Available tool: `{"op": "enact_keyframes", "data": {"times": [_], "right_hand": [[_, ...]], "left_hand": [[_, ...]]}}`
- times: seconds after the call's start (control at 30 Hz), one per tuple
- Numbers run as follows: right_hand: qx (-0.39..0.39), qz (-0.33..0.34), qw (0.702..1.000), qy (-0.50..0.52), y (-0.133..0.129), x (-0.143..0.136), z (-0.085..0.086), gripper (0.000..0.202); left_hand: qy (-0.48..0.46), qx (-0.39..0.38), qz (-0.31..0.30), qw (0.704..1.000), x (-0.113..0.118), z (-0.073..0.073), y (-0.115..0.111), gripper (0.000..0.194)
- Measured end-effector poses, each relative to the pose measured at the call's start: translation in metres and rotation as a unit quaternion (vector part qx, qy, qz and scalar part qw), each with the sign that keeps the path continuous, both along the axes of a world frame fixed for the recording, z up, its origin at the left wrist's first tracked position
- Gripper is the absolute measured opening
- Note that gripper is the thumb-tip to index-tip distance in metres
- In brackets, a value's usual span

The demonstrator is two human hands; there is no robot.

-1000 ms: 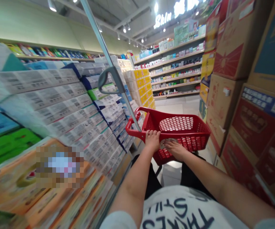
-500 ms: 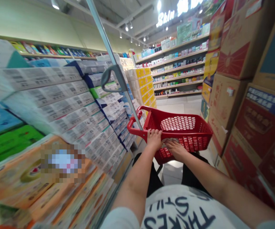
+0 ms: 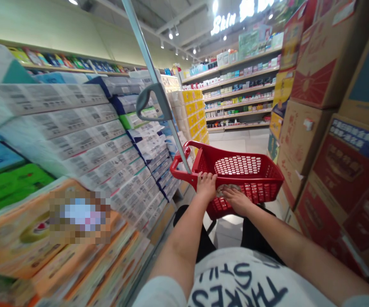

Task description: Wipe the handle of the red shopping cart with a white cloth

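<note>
A red rolling shopping basket (image 3: 235, 170) stands in front of me, its long side turned toward my body. My left hand (image 3: 206, 186) is hooked over the near rim, fingers curled inward at the corner by the handle end. Against the outer near wall, my right hand (image 3: 236, 201) presses a crumpled greyish cloth (image 3: 234, 187), its fingers stretched over it; part of the cloth is hidden beneath them. From the basket's left end a metal pole (image 3: 144, 44) rises at a slant, with a grey loop grip (image 3: 154, 102) on it. The basket's inside shows no goods.
Stacked packs of tissue paper (image 3: 85, 123) line the left side, with orange packs (image 3: 14, 238) nearest me. On the right, cardboard cartons (image 3: 312, 140) are piled high. Shelves of small boxed goods (image 3: 242, 91) stand at the far end, beyond the tiled floor (image 3: 251, 143).
My right hand and the cloth have shifted slightly left along the basket wall. My left hand keeps its hold on the rim. The camera view has turned very slightly.
</note>
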State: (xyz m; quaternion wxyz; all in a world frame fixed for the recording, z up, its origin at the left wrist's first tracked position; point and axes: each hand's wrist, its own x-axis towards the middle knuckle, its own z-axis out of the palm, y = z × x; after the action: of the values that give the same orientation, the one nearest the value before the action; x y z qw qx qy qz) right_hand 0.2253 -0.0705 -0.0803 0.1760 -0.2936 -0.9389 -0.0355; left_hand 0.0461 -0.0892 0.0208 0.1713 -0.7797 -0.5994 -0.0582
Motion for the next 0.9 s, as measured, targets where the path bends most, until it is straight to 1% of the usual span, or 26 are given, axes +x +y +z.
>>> {"op": "enact_keyframes", "data": {"times": [0.13,0.2,0.3,0.37,0.43,0.53,0.57,0.6,0.67,0.73,0.8,0.9], "right_hand": [[-0.013,-0.044,0.999,0.006,-0.004,-0.008,-0.006,0.055],[-0.009,-0.053,0.998,0.013,-0.004,-0.01,-0.01,0.056],[0.005,-0.014,1.0,0.006,-0.002,-0.007,-0.014,0.052],[0.021,-0.003,1.0,0.013,-0.001,-0.005,-0.014,0.053],[0.052,0.007,0.998,0.031,-0.001,-0.005,-0.011,0.054],[0.109,0.026,0.992,0.064,-0.001,-0.009,-0.001,0.055],[0.118,0.015,0.99,0.076,-0.001,-0.01,0.003,0.055],[0.12,-0.01,0.989,0.09,-0.001,-0.012,0.007,0.055],[0.104,-0.082,0.985,0.111,0.001,-0.012,0.013,0.056],[0.077,-0.137,0.981,0.113,0.002,-0.013,0.018,0.057],[0.055,-0.16,0.98,0.101,0.003,-0.015,0.023,0.057],[0.034,-0.172,0.98,0.096,0.003,-0.023,0.032,0.061]], "left_hand": [[0.007,-0.008,0.003,1.0,0.0,0.002,-0.001,0.05],[0.008,-0.005,0.001,1.0,-0.001,0.001,-0.001,0.049],[0.003,0.004,-0.004,1.0,-0.002,-0.001,-0.001,0.048],[0.001,0.009,-0.003,1.0,-0.002,-0.002,-0.001,0.048],[0.001,0.014,0.0,1.0,-0.002,-0.002,-0.001,0.046],[0.004,0.012,0.0,1.0,-0.002,-0.001,-0.003,0.045],[0.005,0.009,-0.001,1.0,-0.002,0.0,-0.003,0.045],[0.004,0.007,0.001,1.0,-0.002,0.0,-0.003,0.046],[-0.003,0.004,0.006,1.0,-0.002,0.001,-0.004,0.046],[-0.008,0.002,0.01,1.0,-0.001,0.002,-0.004,0.046],[-0.007,-0.002,0.01,1.0,-0.001,0.003,-0.004,0.046],[-0.003,-0.003,0.014,1.0,0.0,0.004,-0.004,0.047]]}}
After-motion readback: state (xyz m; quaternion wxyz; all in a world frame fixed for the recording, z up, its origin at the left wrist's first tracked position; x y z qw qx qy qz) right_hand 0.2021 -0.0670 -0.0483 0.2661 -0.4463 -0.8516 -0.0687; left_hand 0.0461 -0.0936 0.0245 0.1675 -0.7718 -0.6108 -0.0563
